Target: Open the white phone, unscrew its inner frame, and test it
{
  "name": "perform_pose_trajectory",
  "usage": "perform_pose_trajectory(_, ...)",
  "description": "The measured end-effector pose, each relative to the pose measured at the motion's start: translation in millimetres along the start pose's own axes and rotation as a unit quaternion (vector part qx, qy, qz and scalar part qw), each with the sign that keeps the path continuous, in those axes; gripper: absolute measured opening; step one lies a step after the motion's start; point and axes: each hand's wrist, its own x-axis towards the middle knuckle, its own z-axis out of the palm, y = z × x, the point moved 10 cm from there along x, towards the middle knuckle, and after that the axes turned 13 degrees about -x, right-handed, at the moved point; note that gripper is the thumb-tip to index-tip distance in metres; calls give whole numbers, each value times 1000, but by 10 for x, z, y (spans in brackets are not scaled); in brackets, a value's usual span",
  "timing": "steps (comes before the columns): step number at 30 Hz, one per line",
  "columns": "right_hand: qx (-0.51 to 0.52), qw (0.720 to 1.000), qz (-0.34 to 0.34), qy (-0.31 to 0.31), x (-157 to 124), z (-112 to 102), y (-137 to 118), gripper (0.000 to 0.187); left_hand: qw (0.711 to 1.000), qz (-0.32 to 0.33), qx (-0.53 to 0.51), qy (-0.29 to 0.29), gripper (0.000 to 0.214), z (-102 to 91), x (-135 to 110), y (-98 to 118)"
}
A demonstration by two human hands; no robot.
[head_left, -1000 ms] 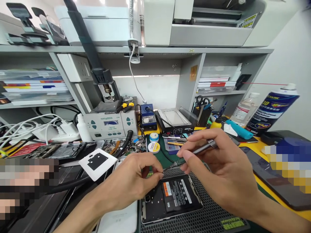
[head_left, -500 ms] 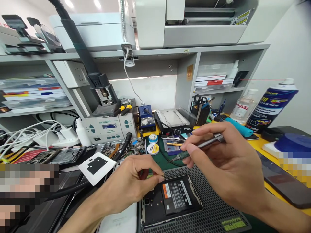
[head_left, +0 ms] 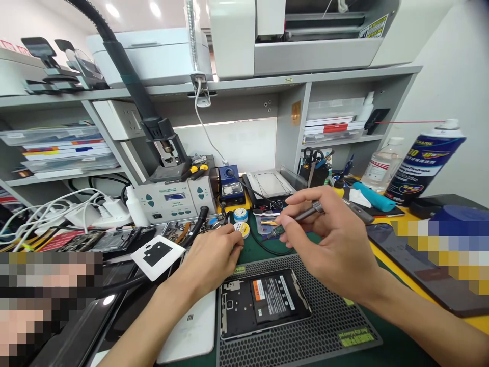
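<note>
My right hand [head_left: 330,244] holds a slim metal screwdriver [head_left: 308,212] between thumb and fingers, its tip slanting down to the left above the green mat. My left hand [head_left: 216,252] is lower, by the far left edge of the black honeycomb mat [head_left: 328,326], fingers curled together and pointing down. Whatever it may pinch is hidden. On the honeycomb mat lies an opened tablet [head_left: 239,326], its black inside and labelled battery [head_left: 275,299] facing up. Neither hand touches it. A white back cover [head_left: 191,331] with a logo lies left of it, partly under my left forearm.
Two small round tins, one with a yellow lid [head_left: 241,230], stand just beyond my left hand. A hot-air station [head_left: 173,201] is behind. A white card [head_left: 156,257] lies on the left. At right are a dark phone-like slab [head_left: 428,270] and a spray can [head_left: 426,163].
My left hand has moved up and away from the tablet's top edge, towards the tins. The right hand with the screwdriver has shifted left and slightly up. The view has shifted a little.
</note>
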Motion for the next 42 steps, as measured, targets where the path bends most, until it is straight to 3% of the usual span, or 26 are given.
perform_pose_trajectory(4,4,1000,14,-13,34,9,45,24,990,10,-140,15,15,-46,3,96)
perform_pose_trajectory(8,95,993,69,-18,79,-28,125,20,948,-18,-316,39,16,-133,-70,92)
perform_pose_trajectory(13,202,971,126,-38,91,-31,168,17,898,-6,-437,49,17,-176,-160,150)
perform_pose_trajectory(42,186,974,126,-19,75,-115,145,21,889,30,-453,51,8,-246,-205,291)
